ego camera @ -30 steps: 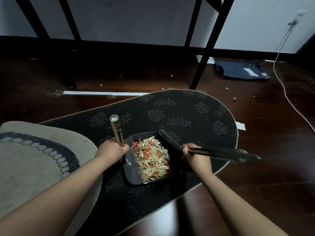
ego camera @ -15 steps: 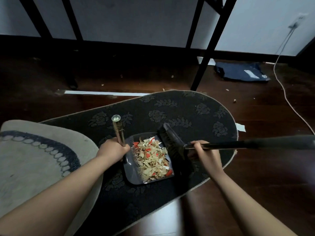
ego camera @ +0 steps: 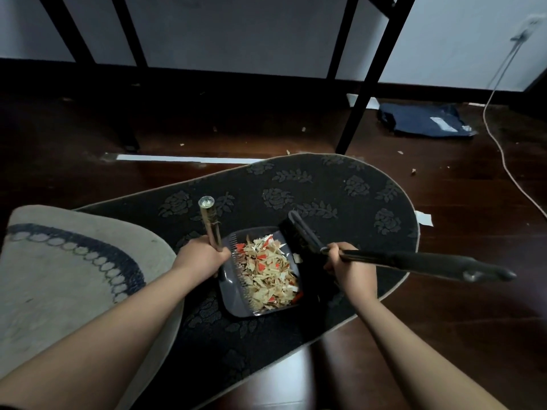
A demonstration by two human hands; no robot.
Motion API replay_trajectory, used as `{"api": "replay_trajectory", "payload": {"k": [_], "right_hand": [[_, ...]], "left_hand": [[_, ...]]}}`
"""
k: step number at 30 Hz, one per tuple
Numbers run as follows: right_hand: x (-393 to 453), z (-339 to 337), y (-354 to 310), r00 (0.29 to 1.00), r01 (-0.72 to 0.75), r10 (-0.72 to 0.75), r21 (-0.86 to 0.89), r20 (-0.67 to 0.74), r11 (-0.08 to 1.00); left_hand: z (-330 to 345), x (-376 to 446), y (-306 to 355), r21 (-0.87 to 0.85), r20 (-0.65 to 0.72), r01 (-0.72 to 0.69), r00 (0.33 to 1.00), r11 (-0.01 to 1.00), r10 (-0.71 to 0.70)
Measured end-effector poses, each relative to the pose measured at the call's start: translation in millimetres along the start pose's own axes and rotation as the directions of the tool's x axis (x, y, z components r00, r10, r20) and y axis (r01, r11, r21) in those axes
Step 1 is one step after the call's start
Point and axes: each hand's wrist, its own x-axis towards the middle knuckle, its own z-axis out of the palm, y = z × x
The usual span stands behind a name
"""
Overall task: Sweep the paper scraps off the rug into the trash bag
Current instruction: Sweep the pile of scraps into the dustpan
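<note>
Bare dark rug (ego camera: 340, 190) beyond the dustpan (ego camera: 233, 303) lies open — black frame legs (ego camera: 355, 113) stand further back.

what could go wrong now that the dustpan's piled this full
1. The paper scraps are heaped up to the rim of the dustpan; tilting or lifting it could spill them back onto the dark rug.
2. The left hand grips only the thin upright handle, so the loaded pan might swing.
3. Stray bits on the floor lie beyond the rug and could get missed.
</note>
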Motion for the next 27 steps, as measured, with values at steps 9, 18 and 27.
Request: {"api": "replay_trajectory", "payload": {"k": [9,18,27], "right_hand": [[-17.7,7.8,-14.9,0.992,0.094,-0.101,0.094,0.076,0.991],[-21.9,-23.1,-21.3,0.988,0.155,-0.155,0.182,-0.016,0.971],[-38.8,-50.6,-21.0,0.995,0.086,-0.076,0.171,-0.067,0.982]], "left_hand": [[-0.4,0.4,-0.9,0.015,0.015,-0.005,1.000,1.000,0.004],[-3.3,-6.5,0.7,-0.013,-0.003,0.003,1.000,1.000,-0.003],[-17.2,-47.2,-4.9,-0.087,-0.014,-0.014,1.000,0.996,0.012]]}}
